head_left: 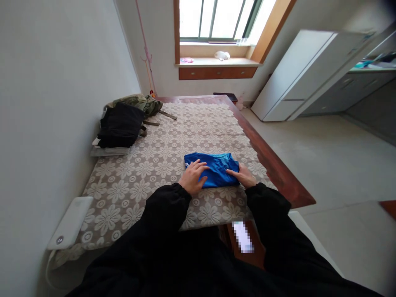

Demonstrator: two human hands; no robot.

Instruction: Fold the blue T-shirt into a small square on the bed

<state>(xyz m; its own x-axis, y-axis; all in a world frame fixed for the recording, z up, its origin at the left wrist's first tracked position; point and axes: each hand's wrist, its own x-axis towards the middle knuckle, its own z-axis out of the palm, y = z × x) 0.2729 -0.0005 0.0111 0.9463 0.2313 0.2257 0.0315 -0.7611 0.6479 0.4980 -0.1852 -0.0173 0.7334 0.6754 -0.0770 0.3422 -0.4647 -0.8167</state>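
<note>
A blue garment, folded into a small rectangle, lies on the lace floral tablecloth near the table's front edge. My left hand rests flat on the garment's left part, fingers spread. My right hand presses on its right front corner, fingers laid flat. Both arms are in black sleeves. Neither hand grips the cloth.
A pile of black and olive clothing sits at the table's back left by the wall. A white flat device lies at the front left corner. The wooden table edge runs along the right, with tiled floor and a white cabinet beyond.
</note>
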